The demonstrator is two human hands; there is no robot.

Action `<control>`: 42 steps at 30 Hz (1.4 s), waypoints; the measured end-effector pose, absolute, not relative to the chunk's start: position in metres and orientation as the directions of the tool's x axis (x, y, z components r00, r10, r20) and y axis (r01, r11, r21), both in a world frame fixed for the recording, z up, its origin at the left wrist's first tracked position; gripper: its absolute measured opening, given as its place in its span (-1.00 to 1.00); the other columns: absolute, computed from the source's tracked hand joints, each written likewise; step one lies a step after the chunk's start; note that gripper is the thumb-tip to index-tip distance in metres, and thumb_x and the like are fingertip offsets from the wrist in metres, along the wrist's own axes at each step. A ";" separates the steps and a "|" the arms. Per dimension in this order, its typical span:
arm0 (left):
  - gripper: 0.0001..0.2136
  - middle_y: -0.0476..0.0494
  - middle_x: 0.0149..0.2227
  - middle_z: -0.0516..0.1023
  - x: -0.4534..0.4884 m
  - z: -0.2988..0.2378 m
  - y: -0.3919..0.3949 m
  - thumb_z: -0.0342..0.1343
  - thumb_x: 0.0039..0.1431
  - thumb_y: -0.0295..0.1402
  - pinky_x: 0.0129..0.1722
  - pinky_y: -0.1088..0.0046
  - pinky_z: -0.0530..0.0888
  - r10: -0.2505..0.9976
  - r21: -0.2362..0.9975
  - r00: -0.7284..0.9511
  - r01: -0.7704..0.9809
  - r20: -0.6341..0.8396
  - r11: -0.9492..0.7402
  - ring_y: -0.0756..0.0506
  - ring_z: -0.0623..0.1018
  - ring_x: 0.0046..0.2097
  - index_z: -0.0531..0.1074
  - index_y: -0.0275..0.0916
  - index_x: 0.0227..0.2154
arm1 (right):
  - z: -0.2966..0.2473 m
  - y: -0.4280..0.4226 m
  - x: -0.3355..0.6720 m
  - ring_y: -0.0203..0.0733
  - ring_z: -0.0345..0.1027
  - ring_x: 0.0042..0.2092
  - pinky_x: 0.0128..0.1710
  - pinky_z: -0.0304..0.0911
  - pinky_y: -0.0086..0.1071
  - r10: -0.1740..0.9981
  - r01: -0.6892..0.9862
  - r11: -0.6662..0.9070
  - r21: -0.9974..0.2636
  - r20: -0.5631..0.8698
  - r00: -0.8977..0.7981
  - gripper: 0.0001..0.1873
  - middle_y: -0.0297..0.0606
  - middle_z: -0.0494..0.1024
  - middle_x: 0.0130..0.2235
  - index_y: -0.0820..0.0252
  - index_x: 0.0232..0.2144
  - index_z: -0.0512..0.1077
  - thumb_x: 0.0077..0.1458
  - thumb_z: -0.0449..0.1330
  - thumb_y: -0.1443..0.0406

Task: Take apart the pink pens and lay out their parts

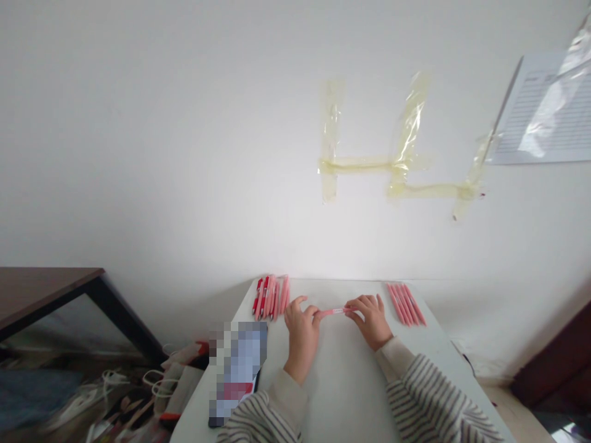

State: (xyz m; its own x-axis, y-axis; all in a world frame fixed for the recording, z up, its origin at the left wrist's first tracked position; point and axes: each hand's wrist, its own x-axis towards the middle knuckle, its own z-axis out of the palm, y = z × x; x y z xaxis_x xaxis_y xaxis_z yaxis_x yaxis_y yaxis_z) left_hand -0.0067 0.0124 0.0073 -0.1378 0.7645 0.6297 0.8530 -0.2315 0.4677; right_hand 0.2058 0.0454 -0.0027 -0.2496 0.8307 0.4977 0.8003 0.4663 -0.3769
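Note:
A slim pink pen with a white label lies level between my two hands, over the far half of the white table. My left hand pinches its left end between thumb and fingers. At its right end, my right hand is closed on it, fingertips covering that tip. Left of my left hand, several pink and red pens lie side by side, some with red clips. Beyond my right hand is a neat row of several pink pens.
A phone-like device with a blurred screen lies at the table's left edge. The white wall rises behind, with yellowed tape and a paper sheet. A dark-framed table and cluttered bags are at left.

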 end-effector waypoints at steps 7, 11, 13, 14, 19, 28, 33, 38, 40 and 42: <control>-0.93 -0.20 0.04 0.39 -0.006 0.006 0.013 0.22 0.16 -0.32 0.14 0.01 0.38 0.779 0.510 -0.151 0.827 0.608 -0.237 -0.24 0.38 0.14 0.57 -0.16 -0.41 | 0.002 0.040 0.200 -0.04 0.34 0.01 0.29 -0.11 0.26 0.824 0.825 0.444 -0.349 0.520 -0.223 -0.83 -0.29 0.58 -0.20 -0.08 -0.21 0.53 0.30 0.12 0.15; -0.93 -0.20 0.05 0.37 -0.006 0.008 0.012 0.22 0.15 -0.33 0.16 -0.01 0.37 0.792 0.520 -0.151 0.822 0.592 -0.232 -0.26 0.37 0.15 0.57 -0.15 -0.39 | 0.003 0.039 0.199 -0.03 0.33 0.00 0.29 -0.11 0.27 0.828 0.823 0.442 -0.358 0.515 -0.221 -0.82 -0.29 0.58 -0.21 -0.08 -0.22 0.53 0.30 0.11 0.15; -0.93 -0.21 0.04 0.37 -0.006 0.009 0.012 0.21 0.16 -0.32 0.16 -0.02 0.37 0.794 0.516 -0.147 0.826 0.589 -0.230 -0.26 0.36 0.16 0.58 -0.14 -0.38 | 0.003 0.038 0.199 -0.03 0.32 0.00 0.29 -0.10 0.25 0.827 0.818 0.442 -0.368 0.520 -0.213 -0.81 -0.28 0.57 -0.21 -0.08 -0.21 0.53 0.31 0.11 0.15; -0.92 -0.21 0.04 0.37 -0.006 0.009 0.012 0.21 0.17 -0.31 0.16 -0.02 0.37 0.795 0.512 -0.146 0.829 0.588 -0.227 -0.26 0.36 0.16 0.59 -0.14 -0.37 | 0.004 0.038 0.199 -0.02 0.32 0.01 0.28 -0.09 0.23 0.824 0.816 0.443 -0.371 0.527 -0.208 -0.81 -0.28 0.57 -0.20 -0.08 -0.20 0.53 0.31 0.11 0.15; -0.88 -0.23 0.06 0.38 -0.006 0.007 0.013 0.17 0.19 -0.37 0.15 -0.03 0.38 0.809 0.475 -0.124 0.856 0.575 -0.206 -0.27 0.37 0.15 0.62 -0.11 -0.33 | 0.005 0.037 0.200 -0.01 0.33 0.00 0.25 0.00 0.14 0.804 0.823 0.441 -0.359 0.565 -0.185 -0.83 -0.26 0.57 -0.19 -0.07 -0.20 0.54 0.29 0.13 0.20; -0.89 -0.23 0.07 0.41 -0.007 0.007 0.012 0.20 0.18 -0.37 0.14 -0.05 0.38 0.827 0.438 -0.119 0.884 0.550 -0.164 -0.28 0.38 0.14 0.64 -0.09 -0.31 | 0.008 0.036 0.202 -0.02 0.31 0.00 0.21 0.02 0.06 0.813 0.808 0.444 -0.387 0.554 -0.182 -0.86 -0.29 0.58 -0.20 -0.06 -0.23 0.54 0.28 0.15 0.23; -0.94 -0.21 0.06 0.42 -0.008 0.002 0.014 0.24 0.14 -0.36 0.15 -0.08 0.37 0.812 0.427 -0.108 0.886 0.573 -0.183 -0.28 0.38 0.12 0.62 -0.15 -0.40 | 0.006 0.037 0.201 -0.01 0.31 0.01 0.22 -0.02 0.08 0.811 0.805 0.442 -0.395 0.559 -0.171 -0.85 -0.28 0.58 -0.19 -0.05 -0.22 0.54 0.29 0.15 0.22; -0.93 -0.18 -0.11 0.44 -0.009 -0.003 0.020 0.24 0.13 -0.42 0.07 0.01 0.44 0.758 0.446 -0.088 0.849 0.646 -0.282 -0.20 0.43 0.01 0.57 -0.21 -0.45 | 0.003 0.039 0.201 -0.01 0.32 -0.05 0.16 0.07 0.03 0.808 0.822 0.419 -0.385 0.572 -0.143 -0.86 -0.24 0.54 -0.17 -0.04 -0.23 0.56 0.25 0.19 0.20; -0.92 -0.17 -0.12 0.42 -0.009 -0.003 0.021 0.21 0.15 -0.44 0.06 0.03 0.45 0.742 0.448 -0.075 0.836 0.666 -0.318 -0.18 0.44 0.00 0.55 -0.21 -0.44 | 0.003 0.039 0.201 0.00 0.33 -0.05 0.15 0.08 0.03 0.810 0.827 0.415 -0.380 0.568 -0.146 -0.87 -0.23 0.53 -0.17 -0.05 -0.23 0.57 0.24 0.20 0.20; -0.91 -0.16 -0.12 0.41 -0.010 -0.003 0.021 0.19 0.15 -0.47 0.06 0.05 0.44 0.738 0.446 -0.063 0.830 0.672 -0.334 -0.18 0.44 0.00 0.54 -0.21 -0.44 | 0.003 0.040 0.202 0.00 0.33 -0.04 0.18 0.06 0.07 0.820 0.825 0.416 -0.383 0.551 -0.158 -0.86 -0.24 0.53 -0.18 -0.06 -0.23 0.57 0.24 0.19 0.20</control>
State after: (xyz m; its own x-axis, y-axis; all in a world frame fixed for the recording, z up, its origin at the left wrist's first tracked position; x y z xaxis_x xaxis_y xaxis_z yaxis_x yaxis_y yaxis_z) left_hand -0.0095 0.0207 -0.0030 -0.0634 0.7381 0.6717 0.8303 -0.3344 0.4459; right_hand 0.2020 0.0396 0.0035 -0.1576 0.8195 0.5510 0.8250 0.4159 -0.3826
